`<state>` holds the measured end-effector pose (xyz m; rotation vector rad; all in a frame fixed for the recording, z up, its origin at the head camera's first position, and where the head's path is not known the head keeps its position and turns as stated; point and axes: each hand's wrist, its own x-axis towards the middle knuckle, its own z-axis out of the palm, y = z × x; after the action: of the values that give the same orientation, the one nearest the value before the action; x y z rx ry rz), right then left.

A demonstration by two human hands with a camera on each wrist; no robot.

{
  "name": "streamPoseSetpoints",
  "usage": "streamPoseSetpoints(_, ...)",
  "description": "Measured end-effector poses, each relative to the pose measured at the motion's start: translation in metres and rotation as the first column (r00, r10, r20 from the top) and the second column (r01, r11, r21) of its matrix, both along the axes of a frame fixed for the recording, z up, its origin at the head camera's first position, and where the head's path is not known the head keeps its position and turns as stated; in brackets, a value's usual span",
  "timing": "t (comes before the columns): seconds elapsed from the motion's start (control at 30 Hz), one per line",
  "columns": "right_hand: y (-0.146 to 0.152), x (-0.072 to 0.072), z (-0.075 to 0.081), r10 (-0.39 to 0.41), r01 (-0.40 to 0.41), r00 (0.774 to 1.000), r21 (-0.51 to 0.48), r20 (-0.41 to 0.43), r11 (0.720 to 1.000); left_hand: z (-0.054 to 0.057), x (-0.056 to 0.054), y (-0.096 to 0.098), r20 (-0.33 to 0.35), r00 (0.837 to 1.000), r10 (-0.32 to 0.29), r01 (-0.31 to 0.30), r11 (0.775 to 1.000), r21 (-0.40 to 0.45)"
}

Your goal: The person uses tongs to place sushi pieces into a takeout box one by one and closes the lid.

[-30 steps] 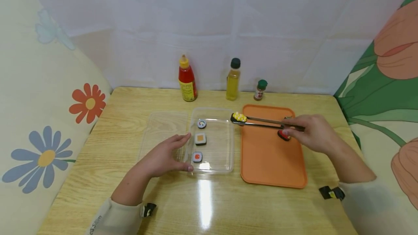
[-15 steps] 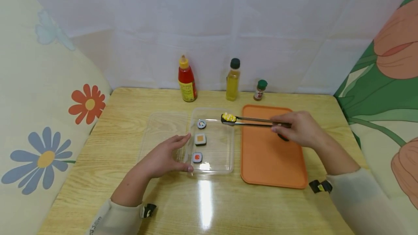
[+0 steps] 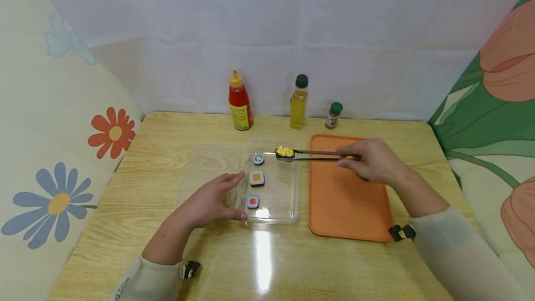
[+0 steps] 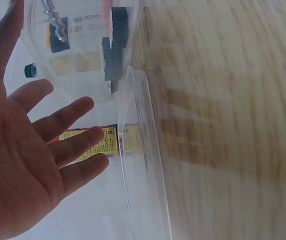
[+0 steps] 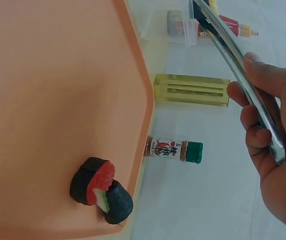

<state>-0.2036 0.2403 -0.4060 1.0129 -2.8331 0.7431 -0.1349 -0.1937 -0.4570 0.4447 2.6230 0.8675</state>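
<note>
My right hand grips metal tongs whose tips hold a corn-topped sushi piece wrapped in black. That piece hangs over the upper right part of the clear plastic container. Down the container's left side sit a round sushi roll, a square roll with an orange centre and a smaller roll with a red centre. My left hand is at the container's left side with fingers spread, holding nothing; whether its thumb touches the wall I cannot tell.
An orange tray bears a red-topped sushi piece and another dark piece. The clear lid lies left of the container. Behind stand a red sauce bottle, an oil bottle and a spice jar.
My right hand has moved left, carrying the corn-topped sushi in the tongs from the tray's left edge to over the container. My left hand has stayed in place.
</note>
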Motion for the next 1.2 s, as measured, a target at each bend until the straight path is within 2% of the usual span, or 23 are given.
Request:
streamPoseSetpoints(0.17,-0.007,-0.005,0.003,0.009,-0.01,1.0,0.023,0.024,1.0,-0.001,0.0,0.0,-0.001,1.0,-0.003,0.003,1.0,0.001)
streamPoseSetpoints(0.43,-0.012,-0.018,0.004,0.068,-0.069,0.998,0.053,0.016,0.996,-0.001,0.0,-0.001,0.003,1.0,-0.006,0.006,1.0,-0.005)
streamPoseSetpoints(0.63,-0.018,-0.027,0.007,0.099,-0.102,0.994,0.08,0.041,0.992,0.0,0.0,0.0,-0.002,1.0,-0.005,0.005,1.0,-0.013)
streamPoseSetpoints(0.9,-0.029,-0.041,0.018,0.107,-0.122,0.989,0.143,0.105,0.982,0.001,0.0,0.001,-0.013,1.0,-0.009,0.009,1.0,-0.01)
streamPoseSetpoints(1.2,-0.045,-0.052,0.032,0.119,-0.143,0.987,0.25,0.109,0.958,0.001,0.0,0.002,-0.027,0.999,-0.017,0.016,1.0,-0.019)
